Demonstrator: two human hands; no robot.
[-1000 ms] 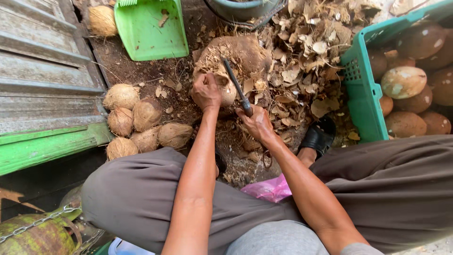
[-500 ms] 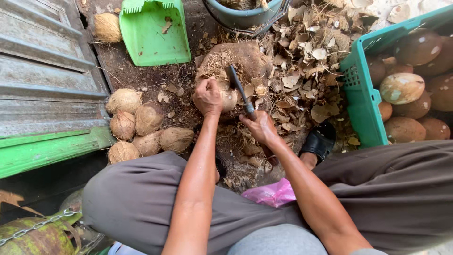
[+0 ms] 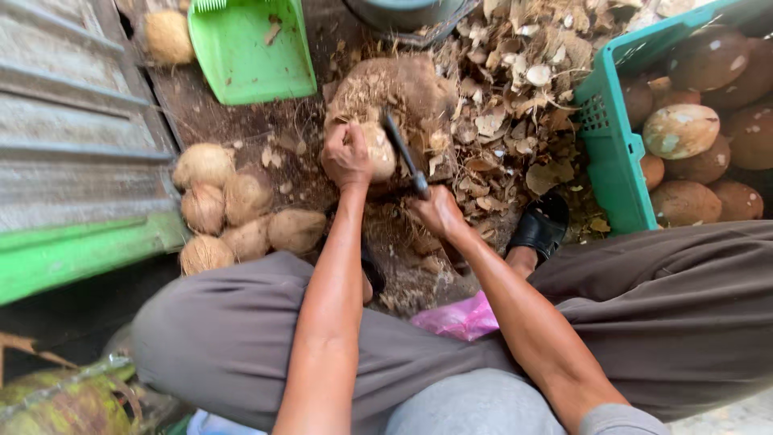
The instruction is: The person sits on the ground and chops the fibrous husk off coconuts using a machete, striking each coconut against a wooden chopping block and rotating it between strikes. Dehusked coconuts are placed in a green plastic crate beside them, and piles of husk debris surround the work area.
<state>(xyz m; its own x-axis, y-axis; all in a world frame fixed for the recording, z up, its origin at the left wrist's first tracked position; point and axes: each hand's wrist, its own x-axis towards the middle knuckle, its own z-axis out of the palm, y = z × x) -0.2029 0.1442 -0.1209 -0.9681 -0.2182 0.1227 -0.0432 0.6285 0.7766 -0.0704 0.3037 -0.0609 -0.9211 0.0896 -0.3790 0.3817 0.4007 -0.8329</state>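
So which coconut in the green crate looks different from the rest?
The pale coconut in the middle of the green crate. Its shell is mostly creamy white with light brown patches, while the other coconuts around it are dark brown.

There is only one view, from a camera on the person's head. It looks steeply down, quite near, over the knees to the left hand (image 3: 348,155) and right hand (image 3: 439,211) and the ground around them.
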